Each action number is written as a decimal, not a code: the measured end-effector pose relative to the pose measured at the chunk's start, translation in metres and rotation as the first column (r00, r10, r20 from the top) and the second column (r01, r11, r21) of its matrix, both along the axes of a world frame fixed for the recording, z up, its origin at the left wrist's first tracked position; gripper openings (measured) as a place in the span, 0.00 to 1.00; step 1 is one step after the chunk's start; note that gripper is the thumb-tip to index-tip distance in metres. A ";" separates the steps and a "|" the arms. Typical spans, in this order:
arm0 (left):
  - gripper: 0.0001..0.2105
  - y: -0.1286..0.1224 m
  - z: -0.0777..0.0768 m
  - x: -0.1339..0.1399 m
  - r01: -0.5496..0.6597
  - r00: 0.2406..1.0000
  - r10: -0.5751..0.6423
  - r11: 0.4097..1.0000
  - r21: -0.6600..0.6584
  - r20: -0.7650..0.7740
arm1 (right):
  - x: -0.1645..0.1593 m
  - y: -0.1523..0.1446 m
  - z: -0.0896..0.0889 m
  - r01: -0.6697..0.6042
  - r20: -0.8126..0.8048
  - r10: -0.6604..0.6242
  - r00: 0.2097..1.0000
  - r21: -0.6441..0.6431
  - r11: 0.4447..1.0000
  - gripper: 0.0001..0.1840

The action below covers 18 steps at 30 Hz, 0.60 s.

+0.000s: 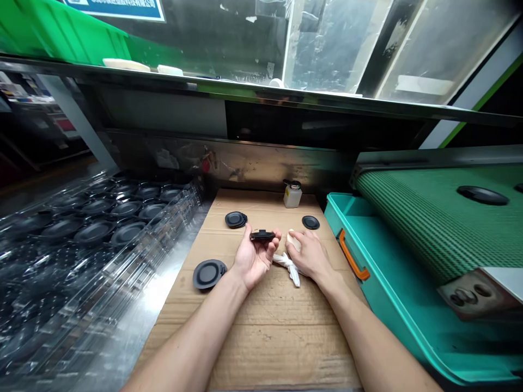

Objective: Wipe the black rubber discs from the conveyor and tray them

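My left hand, palm up, grips a round black plastic part between thumb and fingers, tilted so its edge faces me. Close beside it, my right hand is palm down with its fingers closed over a white cloth. A rounded cream-coloured bit of what it holds shows at the fingertips, and a knotted tail hangs out below. Other round black parts lie on the cardboard: one beyond the left hand, a larger one near the left forearm, and one beyond the right hand.
A small bottle stands at the back of the cardboard. Clear plastic trays with several black parts are at left. On the right are a teal bin with an orange handle and a green conveyor belt. A metal shelf crosses above.
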<state>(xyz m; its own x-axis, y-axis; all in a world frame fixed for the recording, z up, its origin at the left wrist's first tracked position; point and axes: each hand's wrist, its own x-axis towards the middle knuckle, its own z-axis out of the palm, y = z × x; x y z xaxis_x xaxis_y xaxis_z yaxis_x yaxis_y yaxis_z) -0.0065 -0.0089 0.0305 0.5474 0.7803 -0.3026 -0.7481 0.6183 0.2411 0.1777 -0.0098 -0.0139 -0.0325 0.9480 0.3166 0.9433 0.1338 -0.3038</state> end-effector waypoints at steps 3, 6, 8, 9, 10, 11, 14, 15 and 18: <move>0.29 -0.001 0.000 0.000 0.004 1.000 -0.004 1.000 0.000 -0.004 | -0.001 -0.001 0.001 0.004 0.004 -0.004 1.000 -0.010 1.000 0.22; 0.28 -0.002 -0.001 -0.001 0.010 1.000 -0.010 1.000 0.015 -0.007 | -0.001 -0.001 0.002 0.005 0.020 -0.005 1.000 -0.021 1.000 0.22; 0.28 -0.002 -0.002 -0.001 0.020 1.000 -0.020 0.999 0.034 -0.009 | -0.002 -0.002 0.003 0.008 0.034 -0.007 0.999 -0.027 1.000 0.22; 0.28 -0.003 -0.001 -0.002 0.033 0.999 -0.033 0.998 0.051 -0.004 | -0.002 -0.002 0.004 0.010 0.039 -0.009 0.999 -0.027 1.000 0.22; 0.28 -0.003 -0.001 -0.002 0.051 0.999 -0.052 0.996 0.075 0.006 | -0.002 -0.003 0.004 0.011 0.043 -0.010 0.999 -0.027 1.000 0.22; 0.29 -0.004 0.000 -0.003 0.075 0.997 -0.077 0.992 0.106 0.018 | -0.003 -0.004 0.005 0.011 0.044 -0.009 0.999 -0.027 1.000 0.22; 0.27 -0.009 0.004 -0.004 0.127 0.990 -0.138 0.966 0.226 0.037 | -0.003 -0.005 0.007 0.002 0.039 0.000 0.999 -0.033 0.999 0.22; 0.26 -0.011 0.005 -0.003 0.132 0.989 -0.145 0.956 0.262 0.031 | -0.004 -0.005 0.007 0.000 0.037 0.001 0.999 -0.032 0.999 0.22; 0.24 -0.015 0.008 -0.002 0.141 0.989 -0.146 0.932 0.334 -0.011 | -0.003 -0.005 0.007 0.002 0.034 -0.001 0.999 -0.026 1.000 0.21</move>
